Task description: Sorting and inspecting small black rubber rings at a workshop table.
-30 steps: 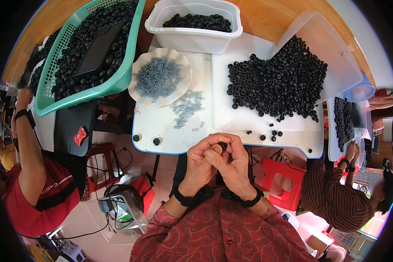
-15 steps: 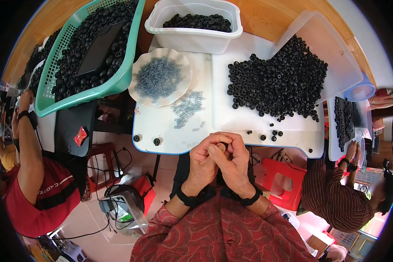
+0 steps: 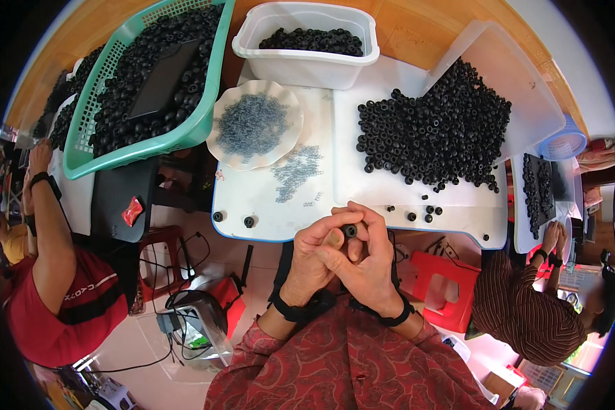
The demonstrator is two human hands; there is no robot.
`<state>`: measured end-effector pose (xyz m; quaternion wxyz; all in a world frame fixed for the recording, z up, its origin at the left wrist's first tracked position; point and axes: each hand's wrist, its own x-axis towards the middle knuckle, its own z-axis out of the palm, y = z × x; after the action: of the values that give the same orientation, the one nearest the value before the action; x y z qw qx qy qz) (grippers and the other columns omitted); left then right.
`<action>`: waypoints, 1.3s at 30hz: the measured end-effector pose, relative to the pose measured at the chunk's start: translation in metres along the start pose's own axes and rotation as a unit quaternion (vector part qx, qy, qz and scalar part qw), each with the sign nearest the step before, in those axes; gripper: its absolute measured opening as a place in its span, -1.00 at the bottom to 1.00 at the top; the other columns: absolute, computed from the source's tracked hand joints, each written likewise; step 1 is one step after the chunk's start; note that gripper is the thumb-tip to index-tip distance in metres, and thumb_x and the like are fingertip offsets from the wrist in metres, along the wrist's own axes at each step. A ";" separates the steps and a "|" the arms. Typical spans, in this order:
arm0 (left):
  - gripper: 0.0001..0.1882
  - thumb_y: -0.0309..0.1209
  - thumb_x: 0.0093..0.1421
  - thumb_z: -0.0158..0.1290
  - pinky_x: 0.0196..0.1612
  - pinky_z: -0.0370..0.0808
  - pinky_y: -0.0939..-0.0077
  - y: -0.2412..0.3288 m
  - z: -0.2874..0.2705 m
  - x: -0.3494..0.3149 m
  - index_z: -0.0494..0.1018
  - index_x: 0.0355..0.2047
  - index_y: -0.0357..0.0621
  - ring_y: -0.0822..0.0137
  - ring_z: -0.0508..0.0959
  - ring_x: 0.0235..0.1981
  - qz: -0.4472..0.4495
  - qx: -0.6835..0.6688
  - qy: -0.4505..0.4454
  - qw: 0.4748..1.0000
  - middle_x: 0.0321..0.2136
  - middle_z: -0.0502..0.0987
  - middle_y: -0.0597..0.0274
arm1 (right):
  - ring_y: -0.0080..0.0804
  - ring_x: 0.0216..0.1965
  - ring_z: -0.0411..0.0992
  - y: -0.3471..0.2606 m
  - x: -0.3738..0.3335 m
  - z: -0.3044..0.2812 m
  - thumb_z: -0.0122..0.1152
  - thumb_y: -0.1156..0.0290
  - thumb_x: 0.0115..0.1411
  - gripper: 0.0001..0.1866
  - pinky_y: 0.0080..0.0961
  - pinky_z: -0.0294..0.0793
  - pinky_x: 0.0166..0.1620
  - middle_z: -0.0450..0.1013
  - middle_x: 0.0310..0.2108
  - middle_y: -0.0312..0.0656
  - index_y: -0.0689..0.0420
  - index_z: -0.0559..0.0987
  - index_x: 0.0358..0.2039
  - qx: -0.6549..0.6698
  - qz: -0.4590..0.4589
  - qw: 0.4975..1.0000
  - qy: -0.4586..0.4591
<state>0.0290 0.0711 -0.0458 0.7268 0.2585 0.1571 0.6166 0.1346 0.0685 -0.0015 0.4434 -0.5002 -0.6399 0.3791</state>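
Observation:
My left hand [image 3: 310, 258] and my right hand [image 3: 363, 263] meet in front of the table's near edge. Between their fingertips they grip a small round black plastic piece [image 3: 350, 230], its dark hole facing up. Fingers of both hands curl about it, so its lower part is hidden. Beyond them a heap of similar black pieces [image 3: 434, 130] spills from a tipped clear bin [image 3: 519, 82]. Tiny metal springs [image 3: 254, 124] fill a scalloped white plate [image 3: 290, 116], and more loose springs [image 3: 298, 172] lie beside it on the white table [image 3: 253, 198].
A green basket [image 3: 174, 140] of black pieces with a dark flat tray stands at left, a white tub [image 3: 307, 68] behind. Several single pieces lie along the near edge. Red stools [image 3: 445, 290] stand below. Co-workers sit at left [image 3: 75, 294] and right [image 3: 526, 307].
My fingers have parted somewhat, and the black piece now shows its holed face between them. The table and its things have shifted slightly in view.

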 end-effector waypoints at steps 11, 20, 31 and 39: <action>-0.61 -0.24 0.31 0.05 -0.34 0.50 0.55 0.016 0.005 -0.005 0.44 0.00 -0.29 0.40 0.50 -0.43 -0.028 -0.076 -0.034 0.996 -0.29 0.54 0.09 | -0.29 -0.11 0.47 -0.017 -0.011 0.000 0.47 0.38 0.02 -0.21 -0.43 0.48 -0.06 0.41 -0.05 0.05 0.38 0.25 0.18 0.015 -0.010 1.000 0.004; -0.77 -0.46 0.24 0.14 -0.55 0.51 0.66 0.003 -0.002 -0.008 0.47 -0.14 -0.35 0.48 0.52 -0.60 -0.015 -0.050 0.031 0.998 -0.46 0.55 0.17 | -0.39 -0.07 0.43 -0.007 -0.012 -0.017 0.24 0.60 0.18 -0.71 -0.55 0.42 -0.05 0.41 0.00 -0.04 0.20 0.58 -0.06 0.074 -0.048 0.996 0.022; -0.65 -0.68 0.13 0.18 -0.43 0.53 0.68 0.015 0.024 -0.019 0.48 -0.04 -0.39 0.50 0.55 -0.49 0.004 0.212 0.069 0.975 -0.41 0.55 0.25 | -0.47 -0.10 0.44 0.000 -0.014 -0.024 0.16 0.63 0.23 -0.86 -0.59 0.44 -0.04 0.43 -0.07 -0.14 0.25 0.58 -0.19 0.147 -0.019 0.987 0.055; -0.66 -0.70 0.16 0.13 -0.40 0.53 0.68 0.015 0.029 -0.024 0.49 -0.02 -0.37 0.52 0.53 -0.46 0.064 0.266 0.043 0.961 -0.36 0.51 0.26 | -0.55 -0.13 0.41 0.002 -0.022 -0.026 0.14 0.59 0.27 -0.89 -0.63 0.41 -0.06 0.42 -0.12 -0.21 0.26 0.57 -0.20 0.186 -0.003 0.981 0.061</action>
<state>0.0282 0.0442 -0.0161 0.5834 0.4253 0.3303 0.6080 0.1623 0.0484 0.0005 0.5679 -0.4291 -0.5317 0.4589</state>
